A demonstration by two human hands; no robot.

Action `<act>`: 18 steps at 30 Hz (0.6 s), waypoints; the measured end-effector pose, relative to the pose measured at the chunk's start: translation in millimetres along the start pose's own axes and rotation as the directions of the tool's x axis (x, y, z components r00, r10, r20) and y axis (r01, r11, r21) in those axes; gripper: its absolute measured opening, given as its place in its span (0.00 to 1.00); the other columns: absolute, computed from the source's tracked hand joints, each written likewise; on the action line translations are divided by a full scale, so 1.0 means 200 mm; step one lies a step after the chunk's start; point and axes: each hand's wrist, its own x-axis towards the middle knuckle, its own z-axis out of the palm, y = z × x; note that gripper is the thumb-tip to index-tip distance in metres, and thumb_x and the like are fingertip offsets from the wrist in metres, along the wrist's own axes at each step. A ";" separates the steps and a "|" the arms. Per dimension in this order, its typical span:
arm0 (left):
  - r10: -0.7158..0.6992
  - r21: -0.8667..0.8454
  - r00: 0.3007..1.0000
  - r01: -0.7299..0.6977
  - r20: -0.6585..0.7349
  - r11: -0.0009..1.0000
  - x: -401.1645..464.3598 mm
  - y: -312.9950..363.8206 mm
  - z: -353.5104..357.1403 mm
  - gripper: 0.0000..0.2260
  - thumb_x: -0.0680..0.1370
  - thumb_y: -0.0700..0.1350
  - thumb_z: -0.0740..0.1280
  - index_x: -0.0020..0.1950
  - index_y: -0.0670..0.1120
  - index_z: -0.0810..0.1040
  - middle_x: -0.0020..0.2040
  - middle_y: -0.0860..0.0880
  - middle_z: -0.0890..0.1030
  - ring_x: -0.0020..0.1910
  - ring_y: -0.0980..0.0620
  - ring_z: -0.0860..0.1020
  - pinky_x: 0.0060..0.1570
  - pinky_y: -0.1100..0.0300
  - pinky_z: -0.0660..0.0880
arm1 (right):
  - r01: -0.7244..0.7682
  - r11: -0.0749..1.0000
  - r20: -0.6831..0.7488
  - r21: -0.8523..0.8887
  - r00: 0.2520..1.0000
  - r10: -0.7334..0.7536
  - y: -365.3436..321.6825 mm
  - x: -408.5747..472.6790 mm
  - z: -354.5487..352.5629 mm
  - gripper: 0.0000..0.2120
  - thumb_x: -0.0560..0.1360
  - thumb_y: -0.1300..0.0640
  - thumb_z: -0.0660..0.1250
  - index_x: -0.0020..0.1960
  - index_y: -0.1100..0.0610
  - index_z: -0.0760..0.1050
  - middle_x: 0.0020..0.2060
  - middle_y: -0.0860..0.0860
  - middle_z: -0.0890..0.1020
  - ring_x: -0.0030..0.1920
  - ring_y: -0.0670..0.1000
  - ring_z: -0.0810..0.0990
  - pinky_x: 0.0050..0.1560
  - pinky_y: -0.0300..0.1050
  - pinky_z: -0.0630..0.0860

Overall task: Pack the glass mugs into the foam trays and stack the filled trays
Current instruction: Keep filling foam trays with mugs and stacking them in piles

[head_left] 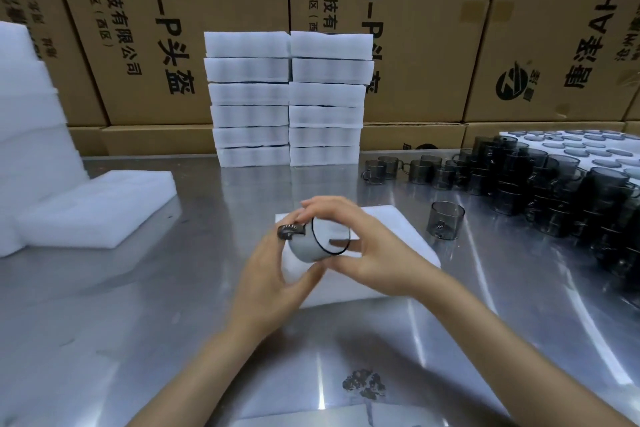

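Foam tray (pixel 398 246) lies on the table (pixel 138 305) directly beneath both hands; left hand (pixel 273 274) and right hand (pixel 367 253) grip one glass mug (pixel 317 243) tipped sideways, mouth facing right, handle upper-left

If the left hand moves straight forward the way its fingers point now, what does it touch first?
Beyond the mug it holds, the left hand would probably reach the right hand; depth is hard to judge.
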 end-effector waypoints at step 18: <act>0.190 0.120 0.973 -0.175 -0.132 0.977 0.02 -0.04 0.02 0.24 0.70 0.34 0.64 0.62 0.45 0.60 0.60 0.45 0.63 0.60 0.53 0.66 0.62 0.71 0.62 | -0.500 0.778 -0.052 0.380 0.828 0.558 -0.04 0.16 0.12 0.19 0.69 0.45 0.73 0.56 0.50 0.73 0.46 0.44 0.80 0.39 0.40 0.80 0.44 0.40 0.77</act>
